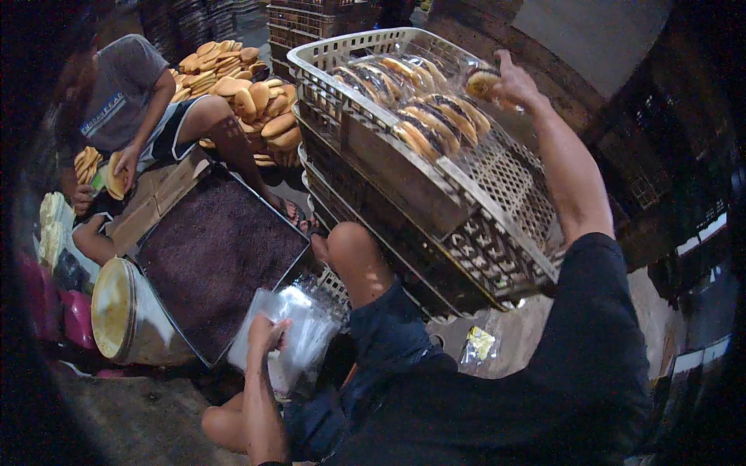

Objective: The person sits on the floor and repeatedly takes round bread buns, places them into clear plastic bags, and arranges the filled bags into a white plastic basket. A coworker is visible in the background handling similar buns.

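Note:
My right hand (514, 82) is stretched out over the far right of a white plastic crate (497, 225), its fingers closed on a bun in clear wrap (483, 84). Filled buns in clear bags (435, 124) stand in rows inside the crate, dark filling showing along their edges. Down by my lap, my left hand (266, 335) has its fingers curled on a sheaf of clear plastic bags (299, 311). Beside the bags is a wide shallow tray (221, 264) filled with dark brown, fine-grained stuff.
More crates (388, 256) are stacked under the white one. Across the tray, a seated person (124, 93) holds a split bun (118, 175). Behind lies a heap of plain buns (256, 101). A yellowish bucket (113, 311) lies at left; a small yellow packet (479, 344) rests on the floor.

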### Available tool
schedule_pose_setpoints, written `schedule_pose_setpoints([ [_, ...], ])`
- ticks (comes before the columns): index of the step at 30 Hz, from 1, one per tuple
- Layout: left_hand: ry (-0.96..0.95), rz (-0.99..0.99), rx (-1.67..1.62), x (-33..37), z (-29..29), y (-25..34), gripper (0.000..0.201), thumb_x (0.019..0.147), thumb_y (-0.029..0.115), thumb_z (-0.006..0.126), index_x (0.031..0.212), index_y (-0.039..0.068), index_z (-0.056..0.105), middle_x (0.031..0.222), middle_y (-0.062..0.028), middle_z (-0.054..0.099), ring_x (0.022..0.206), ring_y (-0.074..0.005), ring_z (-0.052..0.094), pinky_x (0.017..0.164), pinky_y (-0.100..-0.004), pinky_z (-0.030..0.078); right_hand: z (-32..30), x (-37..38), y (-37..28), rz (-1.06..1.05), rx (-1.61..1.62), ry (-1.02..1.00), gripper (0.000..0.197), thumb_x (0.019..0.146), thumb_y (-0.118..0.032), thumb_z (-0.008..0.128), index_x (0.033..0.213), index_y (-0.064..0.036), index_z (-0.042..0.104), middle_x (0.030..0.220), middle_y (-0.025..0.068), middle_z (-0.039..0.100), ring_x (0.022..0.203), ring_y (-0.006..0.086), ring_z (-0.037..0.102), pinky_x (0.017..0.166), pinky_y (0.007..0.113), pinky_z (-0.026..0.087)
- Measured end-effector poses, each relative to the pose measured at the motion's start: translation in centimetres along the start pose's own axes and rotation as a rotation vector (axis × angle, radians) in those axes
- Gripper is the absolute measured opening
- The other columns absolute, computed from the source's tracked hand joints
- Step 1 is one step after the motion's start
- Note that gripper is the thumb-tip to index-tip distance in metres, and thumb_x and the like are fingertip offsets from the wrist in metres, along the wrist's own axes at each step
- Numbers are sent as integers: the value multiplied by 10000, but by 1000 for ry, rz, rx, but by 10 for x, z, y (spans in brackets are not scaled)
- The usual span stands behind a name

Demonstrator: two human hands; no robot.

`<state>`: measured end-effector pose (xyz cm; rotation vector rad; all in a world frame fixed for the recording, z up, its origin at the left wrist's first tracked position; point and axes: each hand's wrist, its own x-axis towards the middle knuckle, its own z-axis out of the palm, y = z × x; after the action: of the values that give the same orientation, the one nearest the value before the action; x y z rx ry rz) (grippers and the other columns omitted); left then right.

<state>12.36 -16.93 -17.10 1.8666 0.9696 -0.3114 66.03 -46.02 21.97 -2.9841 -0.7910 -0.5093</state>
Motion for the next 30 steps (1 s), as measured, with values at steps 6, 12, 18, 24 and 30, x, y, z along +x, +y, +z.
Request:
schedule_pose_setpoints([
  [6,-157,-67,-167,-48,-47,35,411,843,330,657,616,-3,579,522,-67,561,444,-133,550,413,-287,417,40,37,4,257,775,-652,872,744,-461,740,1379,-78,281,1279,84,387,1107,181,398,935,401,386],
  [12,-71,206,-444,-76,-69,85,343,891,256,609,648,22,550,532,-12,510,439,-86,475,409,-248,385,33,53,16,-43,434,-226,601,868,-441,610,1281,-53,408,873,91,576,645,167,502,580,333,460],
  [18,446,669,-307,-99,-88,102,361,898,223,607,622,38,468,540,31,410,476,-41,382,414,-239,312,-34,42,-281,-1150,483,54,419,902,-363,555,1190,-60,581,1112,175,626,958,262,611,819,387,473],
  [24,866,539,-417,-79,-105,90,396,917,258,580,622,18,471,512,-1,423,473,-77,412,433,-265,325,18,-189,-482,-1518,548,-546,354,804,-360,618,903,-22,650,850,189,657,827,338,639,722,421,491],
  [30,356,321,-1592,-81,-114,34,447,923,481,478,1008,49,556,898,-78,607,838,-206,589,727,-343,501,89,-269,-478,-432,1862,-698,136,828,-123,593,882,2,588,746,90,628,710,200,616,654,360,502],
])
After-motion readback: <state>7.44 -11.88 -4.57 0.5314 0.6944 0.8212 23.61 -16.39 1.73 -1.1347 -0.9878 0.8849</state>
